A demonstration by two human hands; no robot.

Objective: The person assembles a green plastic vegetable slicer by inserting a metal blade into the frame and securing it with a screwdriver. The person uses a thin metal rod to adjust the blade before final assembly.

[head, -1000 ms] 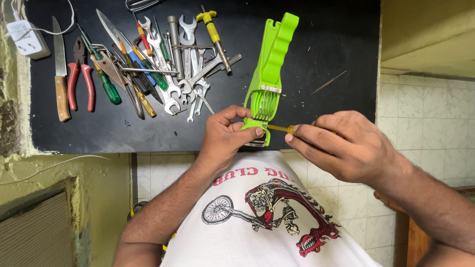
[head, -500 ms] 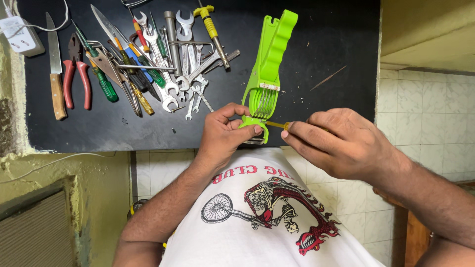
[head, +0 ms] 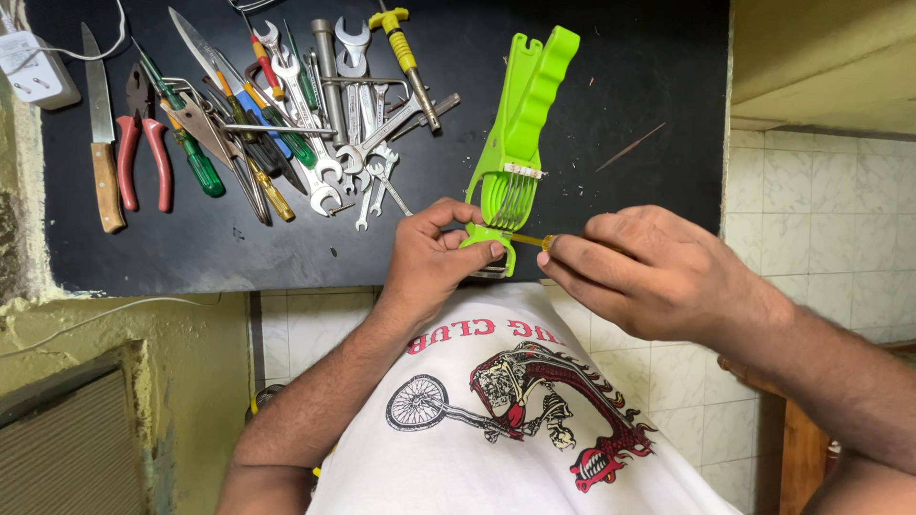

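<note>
The left hand (head: 434,253) pinches the near end of a bright green slicer (head: 520,124) lying on the black table (head: 649,86). The right hand (head: 649,277) closes its fingers around a yellow-handled screwdriver (head: 530,240) touching the slicer's near end. Spanners (head: 334,124) and red-handled pliers (head: 141,157) lie far left.

Left hand (head: 434,253): fingers curled, thumb and fingertips pinched shut, wrist bent, bare forearm running up from lower left. Right hand (head: 649,277): fingers bunched in a closed grip, pointing left, forearm entering from lower right. Hands near, not touching.
</note>
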